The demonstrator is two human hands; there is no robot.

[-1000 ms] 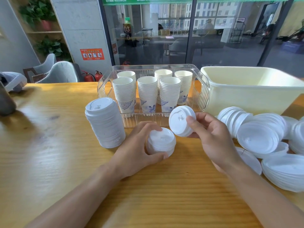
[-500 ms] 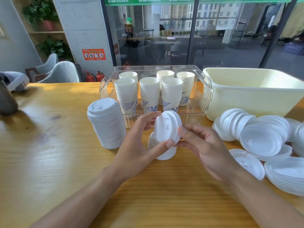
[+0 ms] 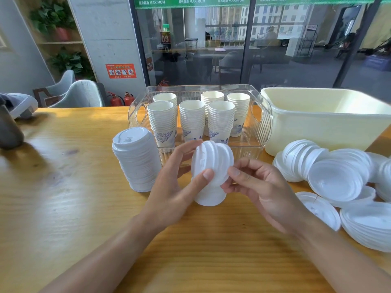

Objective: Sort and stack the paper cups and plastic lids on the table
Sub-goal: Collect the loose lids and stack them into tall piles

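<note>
Left hand (image 3: 169, 187) grip pinching a tilted clump of white lids (image 3: 211, 163) at frame centre, right hand (image 3: 260, 187) fingertips touching its edge, small lid stack (image 3: 209, 197) on the bench (image 3: 63, 208) beneath

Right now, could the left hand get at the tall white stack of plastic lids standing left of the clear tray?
Probably not yet: the left hand grips a small bunch of lids. The tall stack stands beside it, nothing between.
</note>
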